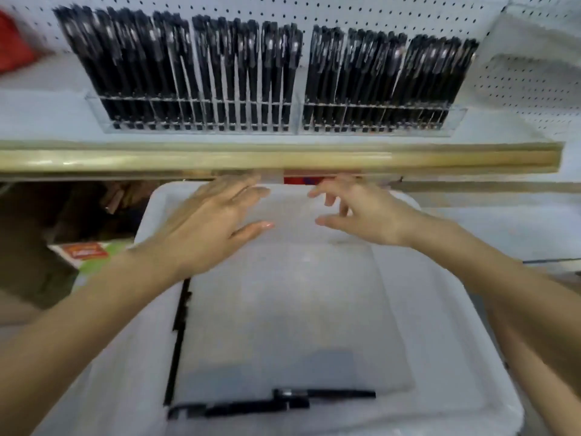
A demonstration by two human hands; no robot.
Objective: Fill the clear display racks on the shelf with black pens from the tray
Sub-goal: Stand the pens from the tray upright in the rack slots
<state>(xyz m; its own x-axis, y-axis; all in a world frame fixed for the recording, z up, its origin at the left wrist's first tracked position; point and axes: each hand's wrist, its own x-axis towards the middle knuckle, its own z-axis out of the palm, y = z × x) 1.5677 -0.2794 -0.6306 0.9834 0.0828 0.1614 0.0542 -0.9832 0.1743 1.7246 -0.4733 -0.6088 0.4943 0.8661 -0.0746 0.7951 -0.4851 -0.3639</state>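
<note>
Pegboard wall [377,11]; gold-edged shelf [47,118]; white tray [456,341]

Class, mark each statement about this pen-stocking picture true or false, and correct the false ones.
1. The left hand and right hand hold nothing. True.
2. The white translucent plastic tray is packed with pens. False: only a few slim black pens lie along its left and near edges.
3. The clear plastic display racks on the shelf hold rows of black pens. True.
4. The right hand grips a rack. False: it hovers over the tray's far end, touching no rack.
</note>
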